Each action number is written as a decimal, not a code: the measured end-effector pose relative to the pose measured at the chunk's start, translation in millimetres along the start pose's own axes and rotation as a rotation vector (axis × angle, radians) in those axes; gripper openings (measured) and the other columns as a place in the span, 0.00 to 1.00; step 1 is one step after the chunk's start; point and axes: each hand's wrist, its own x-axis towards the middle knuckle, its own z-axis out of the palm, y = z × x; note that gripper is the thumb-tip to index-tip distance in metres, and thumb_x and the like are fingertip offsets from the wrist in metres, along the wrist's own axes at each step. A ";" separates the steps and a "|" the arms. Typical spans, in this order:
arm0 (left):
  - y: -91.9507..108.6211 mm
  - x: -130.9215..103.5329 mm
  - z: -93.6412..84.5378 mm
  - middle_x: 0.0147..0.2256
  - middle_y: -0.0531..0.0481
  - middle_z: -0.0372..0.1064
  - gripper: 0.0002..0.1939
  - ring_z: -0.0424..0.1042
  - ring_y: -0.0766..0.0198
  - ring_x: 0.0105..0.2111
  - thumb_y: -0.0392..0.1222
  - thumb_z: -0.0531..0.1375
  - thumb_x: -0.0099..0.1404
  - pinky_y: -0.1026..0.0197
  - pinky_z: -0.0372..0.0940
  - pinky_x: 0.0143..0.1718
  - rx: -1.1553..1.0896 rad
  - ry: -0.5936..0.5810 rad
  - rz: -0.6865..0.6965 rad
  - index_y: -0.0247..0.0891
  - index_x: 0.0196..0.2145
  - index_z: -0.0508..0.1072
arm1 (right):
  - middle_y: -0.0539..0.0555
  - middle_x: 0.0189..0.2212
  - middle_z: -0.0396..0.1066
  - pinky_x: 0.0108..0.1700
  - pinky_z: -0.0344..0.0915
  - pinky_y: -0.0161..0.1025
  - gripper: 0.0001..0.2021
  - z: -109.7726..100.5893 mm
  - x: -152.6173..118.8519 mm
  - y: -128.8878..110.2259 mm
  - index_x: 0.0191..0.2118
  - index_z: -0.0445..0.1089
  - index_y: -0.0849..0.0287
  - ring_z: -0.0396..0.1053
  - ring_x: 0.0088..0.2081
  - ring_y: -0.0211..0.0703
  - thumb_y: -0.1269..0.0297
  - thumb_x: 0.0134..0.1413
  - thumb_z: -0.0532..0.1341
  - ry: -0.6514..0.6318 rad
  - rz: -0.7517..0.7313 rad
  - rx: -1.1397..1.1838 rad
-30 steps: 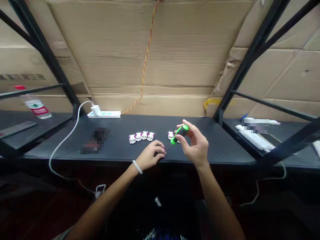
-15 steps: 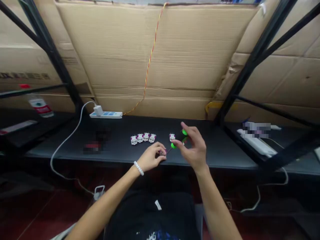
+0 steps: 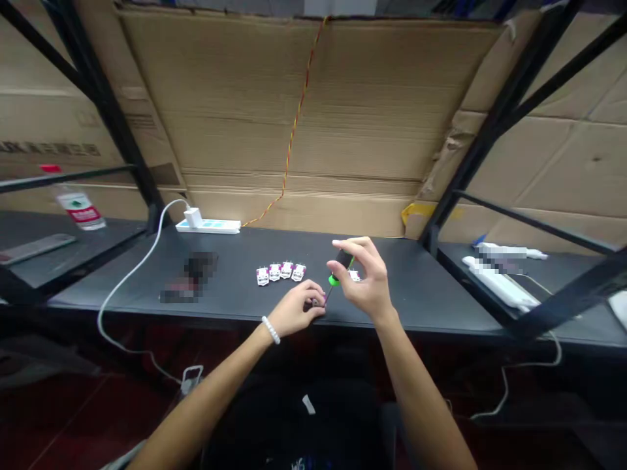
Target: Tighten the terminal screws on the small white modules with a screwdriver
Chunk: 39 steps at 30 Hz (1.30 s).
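Note:
Near the front edge of the black table (image 3: 235, 261), my left hand (image 3: 300, 305) is closed round a small purple and white part (image 3: 316, 301), mostly covered by the fingers. My right hand (image 3: 361, 271) grips the black and green handle of a screwdriver (image 3: 344, 260) between thumb and fingers. The screwdriver tilts, its thin shaft reaching down to the part in my left hand. Several white and purple modules (image 3: 287, 269) lie in a row left of centre. One more white module (image 3: 353, 275) is partly hidden behind my right hand.
At the back left lies a white power strip (image 3: 215, 226) with a plug and a hanging white cable (image 3: 132, 266). A bottle (image 3: 81, 207) stands far left. Black shelf posts (image 3: 463, 156) flank the table; cardboard (image 3: 235, 98) backs it.
My right hand has moved slightly left and the screwdriver has turned more upright. The lone module now shows on the other side of the screwdriver, partly behind my right hand. My left hand stays put.

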 end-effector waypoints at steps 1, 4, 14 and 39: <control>-0.2 0.0 -0.6 0.46 0.46 0.73 0.03 0.75 0.59 0.44 0.33 0.67 0.64 0.57 0.71 0.47 -0.005 -0.004 -0.003 0.38 0.33 0.78 | 0.57 0.48 0.75 0.49 0.77 0.49 0.17 -0.8 -0.4 0.2 0.59 0.75 0.48 0.77 0.47 0.49 0.61 0.67 0.64 -0.026 0.007 0.037; -1.2 -0.4 -2.2 0.47 0.45 0.73 0.04 0.75 0.58 0.45 0.32 0.68 0.63 0.57 0.70 0.48 -0.019 -0.024 -0.010 0.38 0.34 0.78 | 0.59 0.60 0.73 0.58 0.75 0.53 0.22 -4.8 -1.1 0.6 0.67 0.68 0.48 0.76 0.57 0.53 0.64 0.71 0.57 -0.134 0.055 0.179; -5.6 0.3 -3.0 0.49 0.44 0.73 0.07 0.75 0.58 0.46 0.28 0.67 0.61 0.56 0.71 0.51 -0.020 -0.038 -0.008 0.38 0.36 0.79 | 0.61 0.56 0.73 0.55 0.77 0.53 0.21 -9.9 2.7 -2.1 0.65 0.71 0.50 0.77 0.51 0.52 0.62 0.69 0.62 -0.118 -0.020 0.022; -3.0 -0.1 -3.6 0.47 0.45 0.73 0.07 0.75 0.59 0.45 0.28 0.66 0.61 0.57 0.71 0.48 -0.020 -0.029 0.017 0.37 0.36 0.78 | 0.56 0.46 0.78 0.45 0.77 0.45 0.21 -8.4 10.3 -1.8 0.64 0.71 0.49 0.76 0.40 0.45 0.59 0.68 0.64 -0.231 0.069 0.090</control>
